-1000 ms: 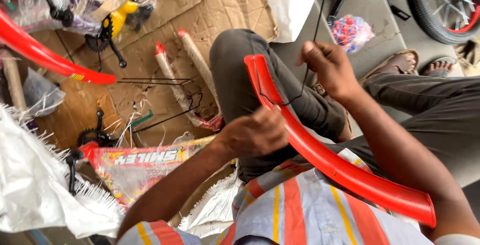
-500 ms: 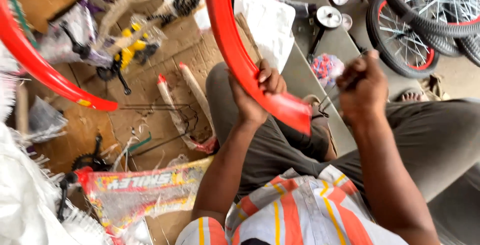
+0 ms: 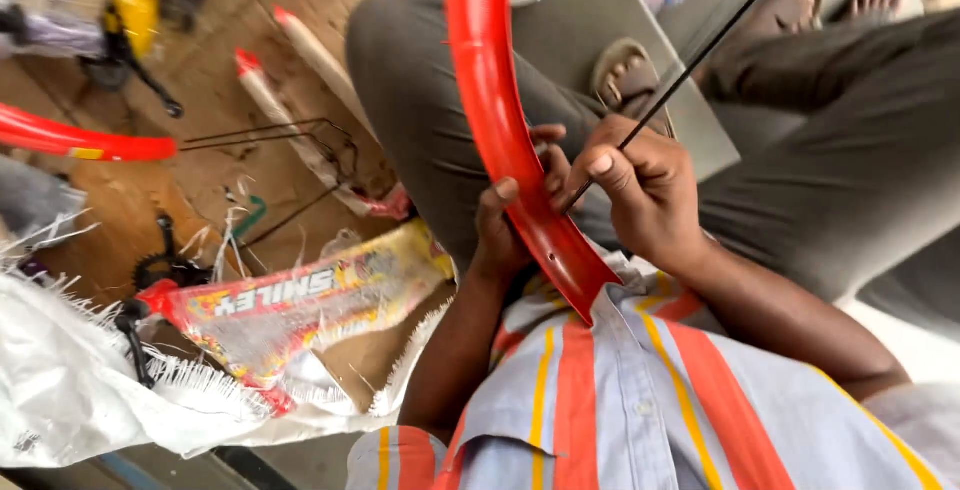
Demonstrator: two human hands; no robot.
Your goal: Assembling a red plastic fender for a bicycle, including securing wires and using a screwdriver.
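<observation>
1. One red curved rim [image 3: 495, 110] in hand, glossy, channel-shaped, running from the top edge down to the person's chest; its near end rests against the striped shirt [image 3: 600, 400].
2. One thin black spoke [image 3: 700, 50], straight, slanting from the upper right down to the rim near the hands.
3. Left hand [image 3: 505, 225] wrapped around the rim from the left, thumb on the front face, fingers closed behind it.
4. Right hand [image 3: 640, 190] just right of the rim, fingertips pinched together on the lower end of the spoke.
5. Both hands sit over the lap, between grey-trousered knees.
6. Second red rim [image 3: 80, 138] lies far left on the cardboard floor [image 3: 240, 10], well apart.
7. One bicycle frame piece in printed plastic wrap [image 3: 300, 300] lies near left, on white sacking [image 3: 70, 390].
8. Two paper-wrapped tubes with red tips [image 3: 300, 120] lie side by side on the cardboard.
9. One sandalled foot [image 3: 625, 75] shows beyond the rim.
</observation>
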